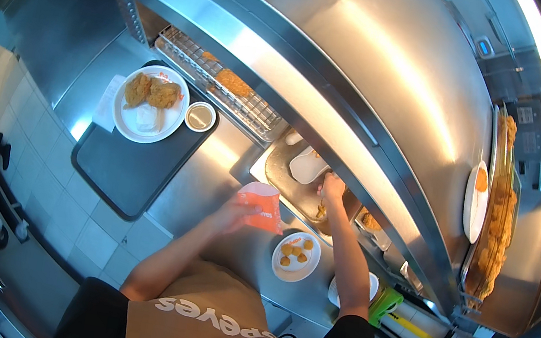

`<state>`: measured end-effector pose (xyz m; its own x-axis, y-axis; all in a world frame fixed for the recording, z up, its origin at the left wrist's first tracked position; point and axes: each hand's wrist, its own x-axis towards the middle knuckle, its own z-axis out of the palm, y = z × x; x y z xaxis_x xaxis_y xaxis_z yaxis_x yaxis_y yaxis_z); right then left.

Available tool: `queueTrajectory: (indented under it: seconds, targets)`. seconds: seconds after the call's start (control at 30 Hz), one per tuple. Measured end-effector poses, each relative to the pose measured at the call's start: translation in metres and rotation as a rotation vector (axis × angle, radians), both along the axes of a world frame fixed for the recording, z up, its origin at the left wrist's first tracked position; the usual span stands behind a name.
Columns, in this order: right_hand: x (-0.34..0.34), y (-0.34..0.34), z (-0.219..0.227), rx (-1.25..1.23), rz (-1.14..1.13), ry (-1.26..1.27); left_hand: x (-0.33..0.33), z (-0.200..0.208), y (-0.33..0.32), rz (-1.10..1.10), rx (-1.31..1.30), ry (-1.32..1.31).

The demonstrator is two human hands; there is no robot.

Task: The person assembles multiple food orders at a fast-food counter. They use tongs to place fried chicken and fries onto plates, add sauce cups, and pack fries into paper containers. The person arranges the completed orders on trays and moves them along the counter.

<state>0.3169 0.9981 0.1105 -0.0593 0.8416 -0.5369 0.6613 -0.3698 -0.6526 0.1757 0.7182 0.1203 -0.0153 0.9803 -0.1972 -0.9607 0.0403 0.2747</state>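
Left hand [232,214] closed round an orange-and-white paper sleeve [262,209], fingers and thumb pinching its side, sleeve held above the counter [189,191] edge in front of the apron [212,302]. Right hand [332,187] reaches under the shelf [401,69] into a metal pan [286,187], fingers curled, right beside a white scoop-like container [308,165]; cannot tell whether it grips it. Small fried bits [321,211] lie in the pan below that hand. Between the forearms, on the counter, a white bowl [305,272] with several small round fried pieces [296,251]; another white dish [373,286] partly hidden by the right forearm. Farther left, a dark tray [126,173] carries a larger bowl [169,125] with two fried chicken pieces [152,91] inside, a small round cup [200,116] just beside it, and a white napkin [107,104] along its left. Behind, a wire rack [187,49] holds a flat fried piece [234,82]. Far right, a plate [471,215] beside a long heap of fried food [499,229].
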Motion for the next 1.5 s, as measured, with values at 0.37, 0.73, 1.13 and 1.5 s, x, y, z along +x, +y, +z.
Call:
queueTrajectory:
  seconds: [0.37, 0.73, 1.13, 1.5]
  targets:
    - [0.033, -0.014, 0.005, 0.169, 0.068, 0.330, -0.052, 0.024, -0.013, -0.062, -0.388, 0.744]
    - [0.027, -0.018, 0.065, 0.110, 0.018, 0.391, -0.060, 0.023, 0.014, -0.159, -0.439, 1.072]
    - [0.013, -0.028, 0.107, 0.042, -0.026, 0.239, -0.007, 0.077, 0.070, -0.122, -0.297, 1.160]
    - [0.018, -0.028, 0.115, 0.063, -0.070, 0.278, -0.008, 0.066, 0.094, -0.183, -0.257, 0.858]
